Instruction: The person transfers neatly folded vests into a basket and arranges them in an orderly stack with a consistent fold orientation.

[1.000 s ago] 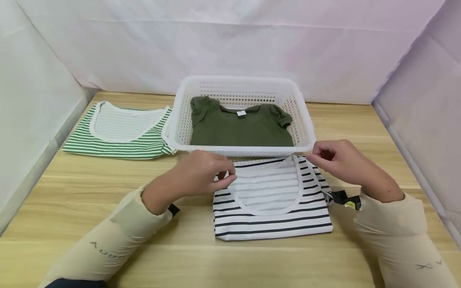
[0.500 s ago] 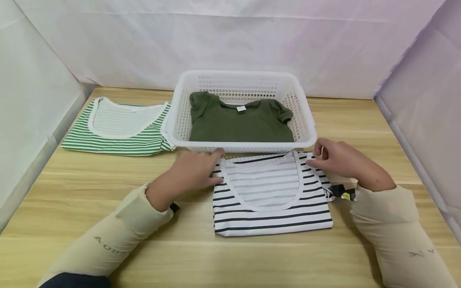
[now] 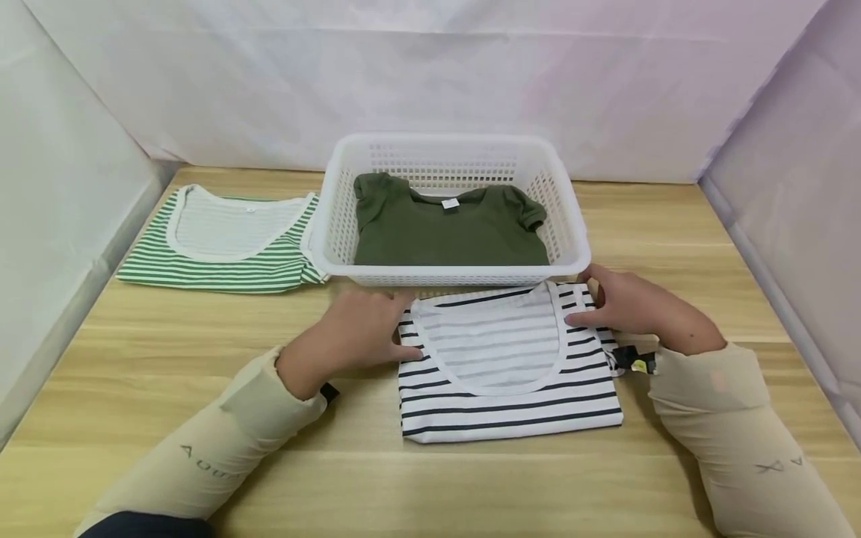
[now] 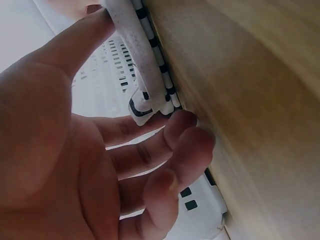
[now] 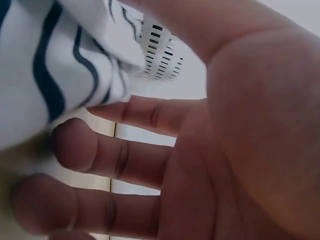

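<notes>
A folded white shirt with black stripes [image 3: 511,411] lies on the wooden table, its scoop neckline toward the basket. At its left edge, my left hand [image 3: 356,329] has the thumb on top and the fingers round the side; in the left wrist view the index finger passes beneath the fabric [image 4: 140,65]. My right hand [image 3: 632,299] holds the right edge likewise, thumb over the stripes. Striped cloth [image 5: 45,65] fills the space between thumb and fingers in the right wrist view. Some fingertips are hidden by the shirt.
Just behind the striped shirt stands a white perforated plastic basket [image 3: 570,224] with a dark green shirt [image 3: 451,235] folded inside. A green-striped shirt [image 3: 222,273] lies folded at the back left, against the basket. White sheets [image 3: 430,75] enclose the table [image 3: 350,486] at back and sides.
My left hand has come down onto the striped shirt's left edge, its thumb sliding nearer me. The right hand has lowered, its fingers opening round the right edge.
</notes>
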Motion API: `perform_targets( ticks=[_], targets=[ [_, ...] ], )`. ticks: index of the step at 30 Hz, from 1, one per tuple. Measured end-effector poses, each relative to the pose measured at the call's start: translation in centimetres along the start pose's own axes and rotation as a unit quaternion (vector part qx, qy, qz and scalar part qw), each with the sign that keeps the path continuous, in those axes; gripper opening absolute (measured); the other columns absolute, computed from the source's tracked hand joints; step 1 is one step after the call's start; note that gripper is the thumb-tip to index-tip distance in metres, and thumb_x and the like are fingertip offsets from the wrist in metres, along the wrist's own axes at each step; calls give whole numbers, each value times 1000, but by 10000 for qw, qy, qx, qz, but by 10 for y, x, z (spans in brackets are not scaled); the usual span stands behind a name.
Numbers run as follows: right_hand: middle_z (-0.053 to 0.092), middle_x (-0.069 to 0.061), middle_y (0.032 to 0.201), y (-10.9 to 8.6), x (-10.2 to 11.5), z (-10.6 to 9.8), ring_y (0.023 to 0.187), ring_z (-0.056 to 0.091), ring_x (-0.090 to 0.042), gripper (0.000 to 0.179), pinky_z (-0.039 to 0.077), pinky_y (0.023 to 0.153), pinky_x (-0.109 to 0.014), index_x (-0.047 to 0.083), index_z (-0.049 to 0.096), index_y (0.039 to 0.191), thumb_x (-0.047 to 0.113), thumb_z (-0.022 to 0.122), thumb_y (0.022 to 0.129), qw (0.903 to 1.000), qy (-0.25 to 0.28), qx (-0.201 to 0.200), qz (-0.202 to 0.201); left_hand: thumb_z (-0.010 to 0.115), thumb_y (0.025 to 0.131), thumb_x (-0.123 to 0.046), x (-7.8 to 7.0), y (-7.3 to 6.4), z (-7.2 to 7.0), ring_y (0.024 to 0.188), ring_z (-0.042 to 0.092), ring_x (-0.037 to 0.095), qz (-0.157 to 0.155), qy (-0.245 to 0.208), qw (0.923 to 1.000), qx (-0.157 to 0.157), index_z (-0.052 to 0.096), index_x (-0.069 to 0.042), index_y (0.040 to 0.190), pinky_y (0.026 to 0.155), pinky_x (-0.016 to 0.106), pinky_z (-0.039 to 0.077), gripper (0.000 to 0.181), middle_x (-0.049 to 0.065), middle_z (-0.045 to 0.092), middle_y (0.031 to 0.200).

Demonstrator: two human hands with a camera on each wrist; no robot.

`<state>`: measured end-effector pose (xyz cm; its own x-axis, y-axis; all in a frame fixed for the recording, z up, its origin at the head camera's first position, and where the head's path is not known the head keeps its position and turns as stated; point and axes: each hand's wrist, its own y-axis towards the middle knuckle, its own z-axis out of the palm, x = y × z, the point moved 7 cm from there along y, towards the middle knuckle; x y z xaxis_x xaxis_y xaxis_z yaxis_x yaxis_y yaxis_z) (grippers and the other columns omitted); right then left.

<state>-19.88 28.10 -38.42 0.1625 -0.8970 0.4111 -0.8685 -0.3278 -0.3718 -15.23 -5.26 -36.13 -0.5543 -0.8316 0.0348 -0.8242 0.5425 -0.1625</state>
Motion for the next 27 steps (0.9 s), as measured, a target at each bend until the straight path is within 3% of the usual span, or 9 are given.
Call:
perform_targets(
  ticks=[6, 13, 20, 24, 27],
  targets=[
    [60, -4, 81, 1, 8, 0, 70, 54, -16, 57, 45, 60, -29, 5, 53, 117, 43, 79, 84, 9992, 97, -111, -379, 70, 75, -74, 3, 2, 2, 88, 68, 26, -53, -344, 9990, 281, 52, -15, 131, 61, 41, 47, 84, 5, 70, 93],
    [66, 1, 85, 0, 17, 6, 74, 58, -12, 47, 49, 65, -29, 5, 59, 117, 39, 75, 89, 9971, 299, 26, -704, 75, 73, -71, 3, 2, 5, 83, 65, 23, 65, -591, 9972, 447, 52, -15, 121, 57, 37, 44, 78, 2, 64, 88],
    [61, -2, 77, 2, 19, 4, 67, 53, -14, 41, 45, 59, -29, 5, 61, 115, 34, 74, 91, 9961, 271, -364, -761, 81, 75, -59, -2, 3, 6, 74, 56, 16, 288, -1151, 9915, 539, 51, -20, 108, 56, 32, 39, 59, -6, 57, 82],
    [64, -10, 91, 3, 19, 5, 73, 54, -17, 52, 45, 62, -30, 2, 57, 128, 33, 75, 90, 9952, 430, -438, -757, 82, 76, -56, -5, 1, 6, 75, 56, 16, 361, -1292, 9894, 562, 51, -20, 111, 58, 32, 41, 59, -6, 59, 84],
    [67, -12, 105, 3, 20, 5, 78, 57, -18, 55, 48, 66, -32, 3, 56, 132, 31, 76, 90, 9941, 507, -427, -860, 81, 77, -55, -5, 1, 5, 87, 63, 17, 331, -1335, 9889, 570, 52, -18, 125, 67, 37, 49, 68, -2, 67, 100]
  ],
)
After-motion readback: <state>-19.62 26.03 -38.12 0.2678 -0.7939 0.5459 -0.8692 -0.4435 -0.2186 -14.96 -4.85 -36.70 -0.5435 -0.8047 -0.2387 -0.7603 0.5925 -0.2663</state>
